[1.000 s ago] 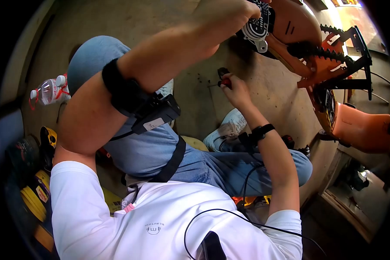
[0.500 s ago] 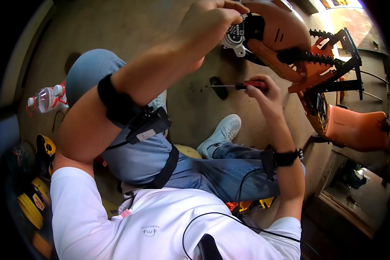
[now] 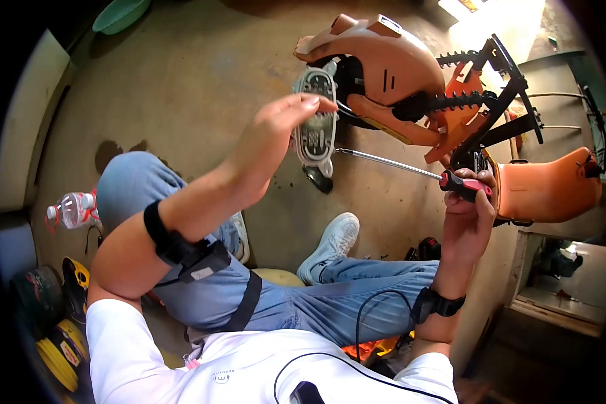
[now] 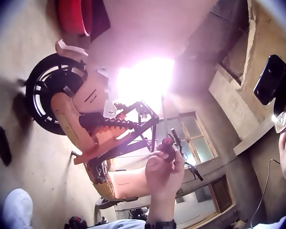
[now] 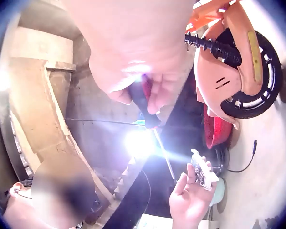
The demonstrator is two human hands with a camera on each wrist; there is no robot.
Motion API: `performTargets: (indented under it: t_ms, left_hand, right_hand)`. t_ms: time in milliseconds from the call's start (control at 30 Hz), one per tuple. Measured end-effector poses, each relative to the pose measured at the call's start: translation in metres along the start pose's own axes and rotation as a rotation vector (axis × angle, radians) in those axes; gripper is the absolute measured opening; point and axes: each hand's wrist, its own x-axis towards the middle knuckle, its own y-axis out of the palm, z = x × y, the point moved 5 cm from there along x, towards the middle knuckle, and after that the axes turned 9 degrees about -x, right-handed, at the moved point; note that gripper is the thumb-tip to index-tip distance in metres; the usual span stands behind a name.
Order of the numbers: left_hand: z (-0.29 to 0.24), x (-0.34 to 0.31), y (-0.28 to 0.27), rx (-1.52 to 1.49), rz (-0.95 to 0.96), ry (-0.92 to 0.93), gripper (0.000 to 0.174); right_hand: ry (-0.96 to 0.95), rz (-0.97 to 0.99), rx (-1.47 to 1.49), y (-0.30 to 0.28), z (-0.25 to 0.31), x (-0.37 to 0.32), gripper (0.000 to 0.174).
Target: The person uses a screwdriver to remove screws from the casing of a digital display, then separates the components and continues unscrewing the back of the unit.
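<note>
In the head view my left hand point(image 3: 273, 131) holds up an oval display unit point(image 3: 315, 138) with a clear rim, a dark marked face and end tabs. The right wrist view shows the same unit point(image 5: 200, 172) from the side, gripped in the fingers. My right hand point(image 3: 468, 215) grips a screwdriver point(image 3: 390, 163) by its red and black handle. Its long metal shaft points left, with the tip close beside the unit's lower end. Behind the unit stands an orange bike point(image 3: 404, 64) with its wheel, coil springs and black frame exposed.
A black oblong piece point(image 3: 318, 180) lies on the floor below the unit. Bottles point(image 3: 74, 209) stand left of my knee, above a yellow coil point(image 3: 57, 363). A green basin point(image 3: 121, 15) sits at the far left. The bike's orange seat point(image 3: 545, 188) is at the right.
My right hand has raised the screwdriver from near the floor, its tip now by the display unit. My left hand has lowered the unit and turned it more upright. The head view has shifted.
</note>
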Motion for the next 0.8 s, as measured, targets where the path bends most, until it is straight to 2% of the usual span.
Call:
performTargets:
  t_ms: [133, 367, 800]
  left_hand:
    - [0.004, -0.008, 0.019, -0.094, 0.159, -0.114, 0.040]
    - [0.013, -0.009, 0.033, -0.082, 0.300, -0.150, 0.043]
    - [0.018, -0.007, 0.030, -0.108, 0.300, -0.163, 0.031]
  right_hand:
    - [0.029, -0.072, 0.053, -0.008, -0.006, -0.002, 0.033]
    - [0.047, -0.115, 0.085, -0.015, -0.012, -0.002, 0.034]
    - [0.097, -0.164, 0.049, -0.010, -0.015, 0.003, 0.035]
